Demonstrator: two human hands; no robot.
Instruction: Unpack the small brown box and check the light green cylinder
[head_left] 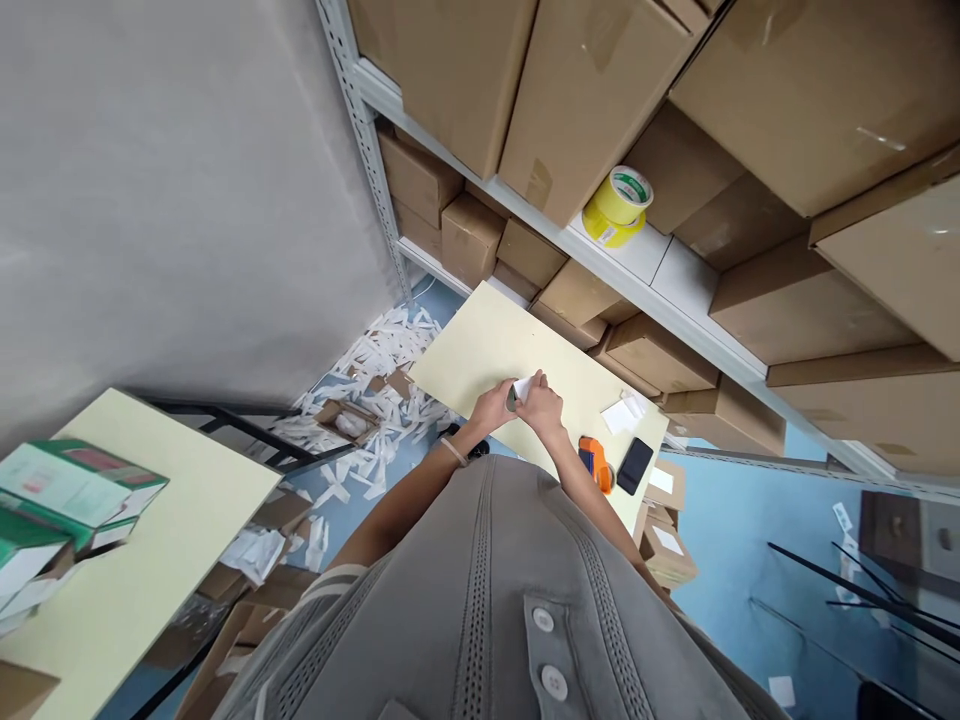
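My two hands meet over a pale yellow table (480,345). Together they hold a small white packet (523,387). My left hand (493,405) is closed on its near side and also pinches a small dark object that I cannot make out. My right hand (541,406) grips the packet from the right, fingers curled. A band sits on my left wrist. My grey ribbed top with buttons fills the bottom of the view.
On the table lie white slips (622,413), an orange tape dispenser (597,462) and a black phone (634,466). Metal shelving holds cardboard boxes (585,90) and a yellow tape roll (619,206). White paper strips (375,390) litter the blue floor. Green-white boxes (67,490) stand on a left table.
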